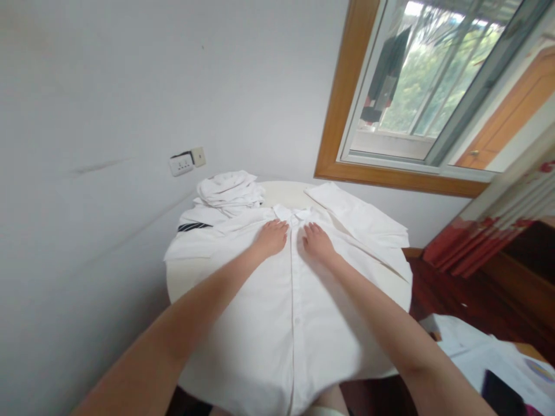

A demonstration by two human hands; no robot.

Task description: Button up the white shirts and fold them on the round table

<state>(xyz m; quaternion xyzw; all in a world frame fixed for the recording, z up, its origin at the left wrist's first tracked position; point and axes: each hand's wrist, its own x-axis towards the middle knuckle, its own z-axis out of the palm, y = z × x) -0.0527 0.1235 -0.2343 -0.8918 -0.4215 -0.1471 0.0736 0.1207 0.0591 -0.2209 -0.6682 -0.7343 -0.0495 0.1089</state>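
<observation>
A white button-up shirt point(269, 312) lies spread front side up, its collar point(281, 212) at the far end and its hem hanging over the near edge of a round cream table point(182, 278). My left hand point(273, 237) rests flat on the shirt just left of the button strip, below the collar. On the other side of the strip, my right hand point(318, 241) presses on the cloth with its fingers extended. Neither hand holds anything. The shirt's sleeves reach out to both sides.
A pile of white cloth point(228, 190) stands at the table's back left, near a striped black-and-white piece point(195, 226). Folded white cloth point(355, 214) lies back right. A wall socket point(181, 164) and window point(411, 86) are behind. A dark flat object point(500, 396) rests on white cloth at lower right.
</observation>
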